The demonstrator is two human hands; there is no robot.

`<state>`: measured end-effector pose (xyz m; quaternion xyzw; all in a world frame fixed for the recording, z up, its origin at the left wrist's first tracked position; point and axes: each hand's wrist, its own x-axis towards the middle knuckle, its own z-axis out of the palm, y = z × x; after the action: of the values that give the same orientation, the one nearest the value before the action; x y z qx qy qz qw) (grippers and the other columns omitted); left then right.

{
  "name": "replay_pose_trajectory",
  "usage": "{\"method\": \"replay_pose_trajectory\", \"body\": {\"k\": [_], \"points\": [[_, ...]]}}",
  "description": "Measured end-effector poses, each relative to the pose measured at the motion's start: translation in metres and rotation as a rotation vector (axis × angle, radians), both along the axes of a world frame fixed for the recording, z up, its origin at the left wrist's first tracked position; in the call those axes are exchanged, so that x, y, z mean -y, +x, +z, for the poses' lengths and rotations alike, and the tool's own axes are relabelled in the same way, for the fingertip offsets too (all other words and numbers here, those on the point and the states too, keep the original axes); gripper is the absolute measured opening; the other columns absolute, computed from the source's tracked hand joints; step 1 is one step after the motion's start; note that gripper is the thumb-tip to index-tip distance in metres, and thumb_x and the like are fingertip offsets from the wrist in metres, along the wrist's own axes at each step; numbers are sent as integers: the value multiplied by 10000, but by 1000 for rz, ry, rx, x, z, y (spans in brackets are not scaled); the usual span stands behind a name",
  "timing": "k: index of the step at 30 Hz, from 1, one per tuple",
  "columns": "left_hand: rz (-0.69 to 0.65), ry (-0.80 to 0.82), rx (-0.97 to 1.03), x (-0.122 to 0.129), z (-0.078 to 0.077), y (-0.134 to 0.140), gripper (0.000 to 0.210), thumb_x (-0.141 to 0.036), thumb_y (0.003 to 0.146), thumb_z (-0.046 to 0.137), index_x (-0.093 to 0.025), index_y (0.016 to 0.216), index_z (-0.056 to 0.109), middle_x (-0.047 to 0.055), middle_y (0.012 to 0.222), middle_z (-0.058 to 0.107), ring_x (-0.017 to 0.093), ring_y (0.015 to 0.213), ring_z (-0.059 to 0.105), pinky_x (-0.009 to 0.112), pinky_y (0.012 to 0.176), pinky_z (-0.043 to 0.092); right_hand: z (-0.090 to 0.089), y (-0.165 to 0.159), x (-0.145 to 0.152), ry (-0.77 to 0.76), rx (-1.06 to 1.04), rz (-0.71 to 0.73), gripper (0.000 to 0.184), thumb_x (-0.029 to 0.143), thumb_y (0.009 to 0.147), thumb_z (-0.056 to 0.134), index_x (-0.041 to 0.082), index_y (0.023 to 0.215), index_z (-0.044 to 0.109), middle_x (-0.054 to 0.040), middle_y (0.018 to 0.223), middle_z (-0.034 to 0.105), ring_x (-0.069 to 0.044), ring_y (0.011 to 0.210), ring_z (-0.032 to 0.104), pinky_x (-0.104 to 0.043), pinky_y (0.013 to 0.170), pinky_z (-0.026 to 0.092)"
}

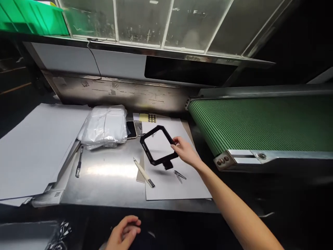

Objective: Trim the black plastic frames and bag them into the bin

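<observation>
My right hand (pixel 184 150) is closed on the right side of a black square frame (pixel 150 153) with cut corners and a small tab at its lower edge. The frame is tilted above a white sheet (pixel 166 191). Below it, a nail clipper (pixel 179 176) lies on the sheet. A pale-handled utility knife (pixel 144 173) rests across the sheet's left edge. Low in the view, my left hand (pixel 122 233) hovers in front of the table edge, fingers loosely curled, thumb apart from them, and nothing visible between.
A stack of white sheets (pixel 33 142) covers the table's left side, with a black pen (pixel 79 162) beside it. Clear plastic bags (pixel 104 126) lie by a phone (pixel 131 130). A green conveyor belt (pixel 260 121) stands at right. Overhead is a shelf with a green bin (pixel 33 19).
</observation>
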<state>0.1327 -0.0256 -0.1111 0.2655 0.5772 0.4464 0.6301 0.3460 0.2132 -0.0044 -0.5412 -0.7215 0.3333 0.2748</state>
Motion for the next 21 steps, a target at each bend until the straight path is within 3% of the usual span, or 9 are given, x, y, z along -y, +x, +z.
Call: {"method": "replay_pose_trajectory", "body": {"k": [2, 4, 6, 9, 13, 15, 18, 21], "points": [[-69, 13, 138, -8, 15, 5, 564, -515, 480, 669, -223, 954, 577, 147, 1026, 625, 266, 766, 631, 354, 626, 488, -10, -10, 50, -66, -161, -82, 135, 298, 810, 371, 183, 879, 374, 10, 755, 459, -74, 497, 445, -215, 427, 387], [-71, -1, 439, -12, 31, 7, 686, -463, 448, 714, -274, 1068, 492, 127, 1171, 537, 301, 862, 607, 385, 667, 482, -25, -27, 99, -147, -296, -93, 167, 354, 803, 365, 198, 860, 347, 25, 713, 454, -72, 466, 447, -198, 385, 378], [-72, -44, 558, -10, 45, 5, 616, -342, 467, 748, -248, 1027, 507, 109, 1096, 594, 299, 917, 587, 363, 725, 471, -39, -45, 140, -214, -382, -98, 188, 385, 798, 373, 199, 822, 361, 35, 668, 453, -71, 459, 450, -191, 382, 381], [-129, -163, 559, -1, 56, -2, 576, -263, 506, 744, -183, 1018, 495, 126, 991, 655, 279, 879, 609, 313, 689, 492, -53, -61, 177, -256, -422, -115, 217, 408, 794, 389, 195, 756, 385, 32, 631, 470, -82, 527, 480, -202, 476, 421], [-84, -213, 455, 7, 68, -6, 609, -263, 530, 730, -151, 1056, 443, 131, 1001, 654, 262, 848, 622, 299, 657, 500, -68, -45, 174, -229, -320, -145, 284, 441, 796, 366, 183, 802, 482, 6, 617, 513, -115, 540, 498, -250, 520, 444], [-58, -175, 372, 9, 80, -7, 613, -249, 560, 711, -134, 1085, 418, 140, 995, 655, 270, 857, 617, 309, 662, 490, -79, -25, 157, -146, -218, -250, 337, 435, 797, 352, 166, 938, 500, -58, 791, 536, -168, 700, 517, -340, 669, 443], [-47, -119, 309, 14, 99, -9, 585, -239, 576, 700, -136, 1084, 429, 147, 962, 666, 278, 838, 622, 307, 636, 484, -102, 8, 129, -3, -36, -461, 521, 405, 700, 485, 89, 1109, 417, -185, 1148, 337, -310, 1079, 290, -502, 909, 215], [-30, -110, 328, 24, 111, -15, 523, -254, 571, 704, -175, 1042, 491, 123, 927, 682, 267, 805, 633, 296, 614, 494, -124, 30, 112, 39, 80, -506, 494, 374, 654, 515, 61, 1036, 489, -206, 1123, 344, -361, 1094, 219, -542, 911, 150]]}}
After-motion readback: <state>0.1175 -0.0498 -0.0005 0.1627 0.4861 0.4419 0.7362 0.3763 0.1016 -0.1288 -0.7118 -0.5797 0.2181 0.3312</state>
